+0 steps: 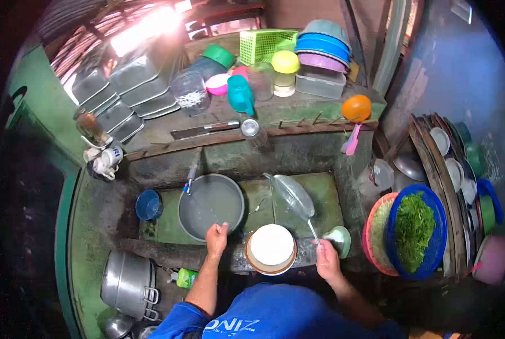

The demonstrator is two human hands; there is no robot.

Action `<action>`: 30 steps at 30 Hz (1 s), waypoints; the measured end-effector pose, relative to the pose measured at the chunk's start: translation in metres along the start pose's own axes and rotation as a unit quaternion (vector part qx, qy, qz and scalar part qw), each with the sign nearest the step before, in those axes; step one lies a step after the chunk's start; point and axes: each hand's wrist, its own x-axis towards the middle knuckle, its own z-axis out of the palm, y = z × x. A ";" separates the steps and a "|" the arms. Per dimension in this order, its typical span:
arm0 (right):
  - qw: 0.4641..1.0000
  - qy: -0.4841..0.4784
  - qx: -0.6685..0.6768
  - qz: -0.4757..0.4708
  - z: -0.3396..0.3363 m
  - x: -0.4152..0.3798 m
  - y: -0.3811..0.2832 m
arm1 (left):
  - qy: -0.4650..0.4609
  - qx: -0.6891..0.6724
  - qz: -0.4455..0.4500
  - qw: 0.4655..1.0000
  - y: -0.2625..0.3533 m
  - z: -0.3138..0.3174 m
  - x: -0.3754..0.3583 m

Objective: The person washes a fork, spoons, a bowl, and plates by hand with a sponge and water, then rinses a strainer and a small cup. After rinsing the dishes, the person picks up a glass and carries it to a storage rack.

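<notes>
A wide grey basin (212,198) holding water sits in the sink under the tap. My left hand (216,239) is closed at its front rim, thumb uppermost, and appears to grip the edge. My right hand (327,261) is wrapped around the thin handle of a mesh strainer (295,195), whose round head is tilted over the right half of the sink. Between my hands, a white bowl (271,245) rests with brown-edged dishware beneath it on the sink's front ledge. Beside my right hand is a pale green bowl (338,240).
A small blue tub (148,205) stands at the sink's left. To the right are a blue basket (392,223) of chopped greens and a red-rimmed basket (377,229). A knife (205,129) and a glass jar (253,132) lie along the back ledge. Large pots (127,283) are at lower left.
</notes>
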 end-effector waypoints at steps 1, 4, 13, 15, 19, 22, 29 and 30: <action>0.994 0.008 0.107 0.023 -0.002 0.001 -0.017 | -0.001 -0.002 -0.019 1.000 -0.005 0.001 -0.003; 0.982 0.061 0.155 -0.092 -0.004 0.032 -0.061 | 0.013 -0.089 -0.025 0.996 -0.029 -0.003 -0.008; 0.934 0.152 -0.113 -0.304 0.081 0.218 -0.273 | -0.030 -0.100 -0.035 0.994 -0.031 -0.042 -0.033; 0.933 0.169 -0.154 -0.276 0.113 0.270 -0.300 | -0.057 -0.136 -0.060 0.987 -0.051 -0.041 -0.033; 0.916 0.208 -0.240 -0.245 0.169 0.343 -0.322 | -0.085 -0.151 -0.067 0.983 -0.049 -0.058 -0.023; 0.925 0.168 -0.273 -0.205 0.192 0.364 -0.322 | -0.108 -0.192 -0.081 0.972 -0.063 -0.060 -0.019; 0.847 0.161 -0.391 -0.323 0.193 0.350 -0.320 | -0.173 -0.142 -0.082 0.971 -0.066 -0.061 -0.011; 0.846 0.160 -0.363 -0.357 0.184 0.335 -0.324 | -0.188 -0.151 -0.082 0.967 -0.070 -0.056 -0.012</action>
